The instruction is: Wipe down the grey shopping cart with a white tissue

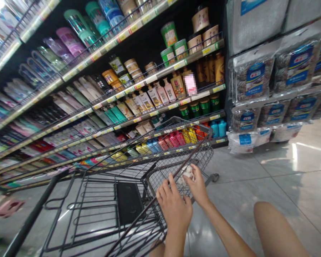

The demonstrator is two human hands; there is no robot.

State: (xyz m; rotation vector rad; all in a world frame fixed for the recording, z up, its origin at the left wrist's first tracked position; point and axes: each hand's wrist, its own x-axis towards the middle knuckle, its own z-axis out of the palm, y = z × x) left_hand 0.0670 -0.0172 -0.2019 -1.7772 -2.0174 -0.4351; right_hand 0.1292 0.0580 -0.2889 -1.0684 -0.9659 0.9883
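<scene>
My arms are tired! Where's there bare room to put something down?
On the gray floor tiles, between the shopping cart, the hanging steel-wool scourers and the bent knee. It's crowded on the shelf of pump bottles and at the cart's side, where the left hand and right hand are.

Tiered, stocked shelves (150, 77) rise over glossy grey floor tiles (243, 189) streaked with white light (294, 157)

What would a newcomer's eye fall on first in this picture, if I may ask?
Probably the wire shopping cart across the lower left and centre, and, at its side, the right hand holding a crumpled whitish cloth next to the left hand. Behind, shelves of colourful bottles fill the upper left and middle. Silvery packs with blue labels hang at upper right.
</scene>
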